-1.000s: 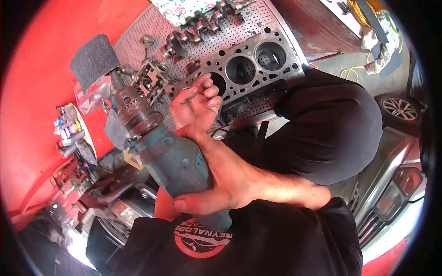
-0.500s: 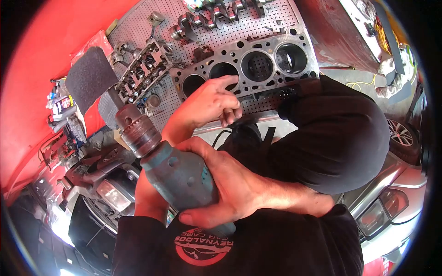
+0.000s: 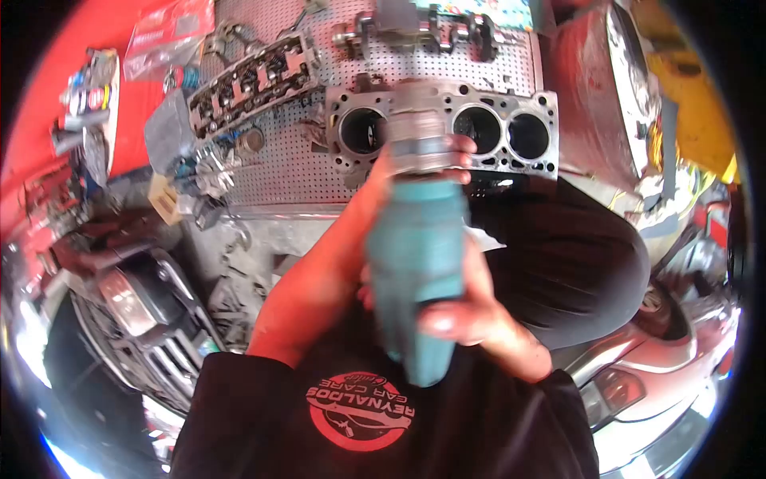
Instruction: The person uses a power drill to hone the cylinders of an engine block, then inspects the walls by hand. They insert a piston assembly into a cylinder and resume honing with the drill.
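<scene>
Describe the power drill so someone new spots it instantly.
Find the big perforated table with the engine block on it. On the person's side of that block, the right hand grips the power drill, its metal chuck overlapping the block in view. Its bulky teal body, blurred here, sets it apart from the grey block and the crankshaft beyond.

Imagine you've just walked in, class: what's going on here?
A person's right hand grips a teal power drill, blurred in this view. The left hand is mostly hidden behind the drill's front end, so whether it touches the drill is unclear. Beyond, an engine block and a crankshaft lie on a table full of small holes. The drill covers part of the block from view.
</scene>
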`<move>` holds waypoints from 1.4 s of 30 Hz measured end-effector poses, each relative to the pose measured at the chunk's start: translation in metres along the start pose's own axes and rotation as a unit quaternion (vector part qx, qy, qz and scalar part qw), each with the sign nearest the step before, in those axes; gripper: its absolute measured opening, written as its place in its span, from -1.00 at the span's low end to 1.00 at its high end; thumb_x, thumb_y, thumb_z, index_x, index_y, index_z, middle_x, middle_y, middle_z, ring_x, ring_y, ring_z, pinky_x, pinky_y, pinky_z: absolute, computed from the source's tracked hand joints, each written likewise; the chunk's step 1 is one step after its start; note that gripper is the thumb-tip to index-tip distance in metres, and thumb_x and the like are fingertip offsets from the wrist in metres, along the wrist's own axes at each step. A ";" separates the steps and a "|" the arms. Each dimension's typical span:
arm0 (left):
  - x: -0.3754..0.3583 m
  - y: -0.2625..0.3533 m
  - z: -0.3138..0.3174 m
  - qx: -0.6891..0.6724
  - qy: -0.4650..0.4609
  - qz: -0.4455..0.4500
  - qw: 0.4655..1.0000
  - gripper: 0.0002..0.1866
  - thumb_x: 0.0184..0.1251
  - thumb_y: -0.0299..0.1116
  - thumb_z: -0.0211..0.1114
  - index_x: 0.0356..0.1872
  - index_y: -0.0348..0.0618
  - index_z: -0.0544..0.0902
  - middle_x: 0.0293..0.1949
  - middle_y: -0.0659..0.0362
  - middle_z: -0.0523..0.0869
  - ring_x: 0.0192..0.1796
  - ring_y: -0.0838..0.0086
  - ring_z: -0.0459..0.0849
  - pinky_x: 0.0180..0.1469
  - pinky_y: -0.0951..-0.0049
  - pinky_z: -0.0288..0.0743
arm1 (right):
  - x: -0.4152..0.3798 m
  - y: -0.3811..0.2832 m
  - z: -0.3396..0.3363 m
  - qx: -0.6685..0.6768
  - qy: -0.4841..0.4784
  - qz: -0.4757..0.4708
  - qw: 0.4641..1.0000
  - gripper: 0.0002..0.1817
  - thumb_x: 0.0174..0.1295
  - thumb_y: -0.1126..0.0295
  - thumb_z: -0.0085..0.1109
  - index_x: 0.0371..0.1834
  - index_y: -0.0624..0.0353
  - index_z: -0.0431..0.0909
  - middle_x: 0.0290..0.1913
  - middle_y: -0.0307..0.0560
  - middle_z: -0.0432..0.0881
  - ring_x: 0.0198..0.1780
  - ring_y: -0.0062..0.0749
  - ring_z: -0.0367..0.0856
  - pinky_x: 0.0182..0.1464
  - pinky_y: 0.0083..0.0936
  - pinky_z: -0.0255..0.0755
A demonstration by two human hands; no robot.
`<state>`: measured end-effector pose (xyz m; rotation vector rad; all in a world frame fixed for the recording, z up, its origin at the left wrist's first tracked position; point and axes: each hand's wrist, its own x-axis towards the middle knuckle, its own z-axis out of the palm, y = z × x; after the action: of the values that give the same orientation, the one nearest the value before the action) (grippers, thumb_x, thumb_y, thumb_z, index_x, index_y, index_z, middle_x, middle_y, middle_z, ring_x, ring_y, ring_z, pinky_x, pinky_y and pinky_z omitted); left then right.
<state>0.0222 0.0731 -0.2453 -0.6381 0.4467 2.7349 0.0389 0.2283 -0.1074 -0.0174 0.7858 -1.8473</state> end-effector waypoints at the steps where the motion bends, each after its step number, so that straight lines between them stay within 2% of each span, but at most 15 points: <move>1: 0.013 -0.002 -0.005 0.006 0.003 0.010 1.000 -0.13 0.34 -0.61 0.14 0.66 -0.12 -0.01 -0.01 -0.18 0.75 -0.12 0.14 0.76 0.10 -0.14 0.67 | -0.005 -0.001 -0.002 0.012 0.023 0.000 1.000 0.08 -0.07 0.07 0.58 0.48 0.34 0.20 0.18 0.13 0.53 0.15 -0.14 0.59 0.26 -0.13 0.48; 4: 0.001 -0.007 0.010 -0.043 -0.028 0.017 0.999 0.09 0.36 -0.62 0.14 0.65 -0.07 -0.50 -0.11 -0.17 0.78 -0.21 0.17 0.77 -0.03 -0.03 0.70 | -0.018 -0.006 -0.005 0.075 0.080 -0.052 0.993 0.14 -0.08 -0.02 0.53 0.50 0.37 0.14 0.09 0.29 0.57 -0.06 0.10 0.73 0.10 0.09 0.65; 7: -0.003 -0.007 0.008 -0.014 -0.063 0.032 0.997 0.09 0.41 -0.58 0.15 0.65 -0.03 -0.52 -0.18 -0.14 0.78 -0.29 0.24 0.79 -0.19 0.11 0.72 | -0.032 -0.024 -0.010 0.012 0.105 -0.136 0.985 0.17 0.01 -0.14 0.46 0.56 0.33 0.06 -0.03 0.31 0.53 -0.20 0.12 0.70 0.02 0.22 0.62; 8: -0.012 -0.008 0.013 0.048 -0.019 0.028 0.998 -0.15 0.46 -0.53 0.14 0.68 -0.12 -0.09 -0.13 -0.11 0.79 -0.22 0.22 0.80 -0.16 0.20 0.72 | -0.041 -0.032 -0.015 -0.021 0.112 -0.147 0.983 0.18 0.03 -0.17 0.44 0.57 0.33 0.05 -0.06 0.30 0.52 -0.22 0.11 0.69 0.03 0.23 0.61; 12: -0.047 -0.015 0.010 0.307 -0.139 0.080 0.938 -0.23 0.48 -0.29 0.35 0.60 -0.30 0.23 -0.08 -0.05 0.79 -0.06 0.33 0.76 0.05 0.36 0.66 | -0.066 -0.034 -0.019 -0.108 0.122 -0.210 0.964 0.15 0.06 -0.25 0.39 0.52 0.39 0.15 -0.09 0.30 0.55 -0.17 0.09 0.68 0.20 0.21 0.51; 15: -0.102 -0.023 0.025 0.406 -0.268 0.138 0.863 0.25 0.08 0.05 0.68 0.65 -0.28 0.08 0.25 -0.12 0.63 0.30 0.21 0.61 0.33 0.16 0.49 | -0.057 -0.015 -0.012 -0.174 0.218 -0.238 0.930 0.12 0.04 -0.28 0.35 0.44 0.43 0.23 -0.02 0.32 0.57 0.00 0.12 0.65 0.35 0.07 0.41; 19: -0.148 -0.026 0.017 0.613 -0.163 0.235 0.736 0.40 -0.09 -0.11 0.73 0.66 -0.33 -0.11 0.30 -0.14 0.54 0.30 -0.10 0.52 0.37 0.00 0.39 | -0.025 0.021 0.013 -0.096 0.224 -0.226 0.943 0.14 0.08 -0.22 0.33 0.56 0.41 0.16 0.15 0.41 0.57 0.30 0.21 0.53 0.53 0.04 0.27; 24: -0.163 -0.033 -0.003 0.587 -0.007 0.448 0.674 -0.15 -0.11 -0.28 0.53 0.31 -0.46 0.53 -0.18 -0.03 0.68 -0.14 0.10 0.67 -0.03 0.14 0.56 | -0.001 0.035 0.024 -0.147 0.157 -0.194 0.957 0.17 0.14 -0.40 0.21 0.55 0.38 0.15 0.26 0.52 0.51 0.56 0.29 0.19 0.64 0.09 -0.04; 27: -0.170 -0.034 -0.001 0.530 -0.024 0.513 0.674 -0.24 -0.08 -0.26 0.53 0.20 -0.51 0.58 -0.23 -0.04 0.67 -0.23 0.09 0.66 -0.18 0.13 0.58 | 0.008 0.037 0.028 -0.148 0.016 -0.232 0.961 0.26 0.14 -0.60 -0.03 0.56 0.38 0.12 0.34 0.60 0.44 0.59 0.32 0.16 0.64 0.25 -0.12; 31: -0.179 -0.031 0.011 0.483 -0.045 0.596 0.640 -0.30 -0.19 -0.28 0.50 0.04 -0.58 0.63 -0.37 -0.03 0.63 -0.39 0.16 0.64 -0.36 0.23 0.58 | -0.002 0.002 -0.015 -0.148 0.217 -0.182 0.948 -0.12 0.39 -0.24 0.06 0.45 0.38 0.34 0.29 0.46 0.55 0.43 0.24 0.44 0.57 0.06 0.14; 33: -0.184 -0.028 0.016 0.478 -0.057 0.614 0.626 -0.39 -0.19 -0.33 0.44 -0.04 -0.59 0.66 -0.40 -0.01 0.62 -0.41 0.20 0.63 -0.41 0.27 0.56 | 0.015 -0.016 -0.033 -0.356 0.306 -0.138 0.872 -0.34 0.51 0.01 0.06 0.44 0.35 0.38 0.30 0.31 0.60 0.42 0.02 0.50 0.54 -0.13 0.25; 34: -0.186 -0.031 0.020 0.470 -0.064 0.618 0.626 -0.41 -0.18 -0.34 0.43 -0.06 -0.59 0.67 -0.40 -0.01 0.62 -0.41 0.20 0.62 -0.41 0.27 0.56 | 0.040 -0.023 -0.044 -0.546 0.331 -0.099 0.763 -0.45 0.57 0.18 0.04 0.46 0.32 0.37 0.32 0.20 0.62 0.45 -0.19 0.49 0.52 -0.27 0.30; 35: -0.188 -0.034 0.024 0.463 -0.072 0.623 0.626 -0.43 -0.16 -0.35 0.42 -0.07 -0.59 0.67 -0.40 0.00 0.62 -0.40 0.21 0.62 -0.40 0.28 0.56 | 0.062 -0.016 -0.061 -0.678 0.340 -0.138 0.637 -0.22 0.25 0.01 0.47 0.35 0.39 0.49 0.27 0.15 0.67 0.34 -0.19 0.59 0.43 -0.34 0.34; 37: -0.192 -0.038 0.028 0.445 -0.080 0.625 0.637 -0.46 -0.17 -0.39 0.38 -0.08 -0.57 0.68 -0.40 0.00 0.62 -0.41 0.22 0.62 -0.42 0.30 0.54 | 0.094 -0.021 -0.107 -0.864 0.284 -0.153 0.387 -0.16 0.06 -0.08 0.58 0.32 0.24 0.55 0.23 0.15 0.65 0.31 0.05 0.56 0.41 -0.16 0.38; 42: -0.200 -0.045 0.022 0.440 -0.075 0.622 0.643 -0.44 -0.19 -0.37 0.39 -0.08 -0.57 0.68 -0.41 0.00 0.62 -0.41 0.21 0.61 -0.42 0.30 0.52 | 0.142 -0.028 -0.110 -0.937 0.264 -0.055 0.222 -0.20 -0.01 -0.16 0.52 0.24 0.13 0.62 0.11 0.12 0.71 0.19 0.13 0.63 0.25 -0.05 0.52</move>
<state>0.2011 0.0791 -0.1431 0.3850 2.7542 2.7855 -0.0848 0.1708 -0.2271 -1.0104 2.9925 0.3362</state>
